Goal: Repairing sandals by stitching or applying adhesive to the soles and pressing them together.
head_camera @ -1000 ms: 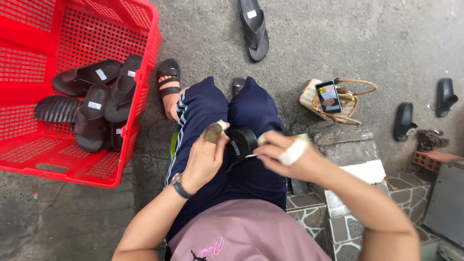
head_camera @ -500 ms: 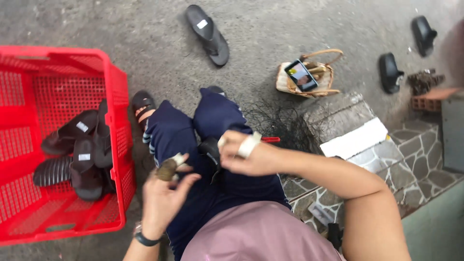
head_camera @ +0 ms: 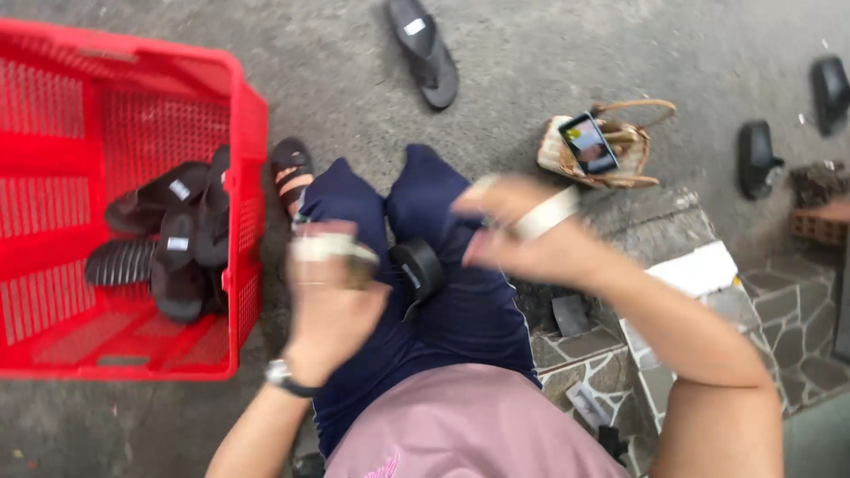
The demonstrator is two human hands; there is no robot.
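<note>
Black sandal (head_camera: 416, 270) on our lap; left hand (head_camera: 329, 301) at nine o'clock, right hand (head_camera: 531, 235) at two; blur hides both hands' fingers; red crate (head_camera: 239, 221) at nine.

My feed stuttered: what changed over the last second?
The right hand has lifted up and away from the black sandal piece, which now lies on the lap. The left hand still grips a small object. The sandals in the red crate haven't moved.
</note>
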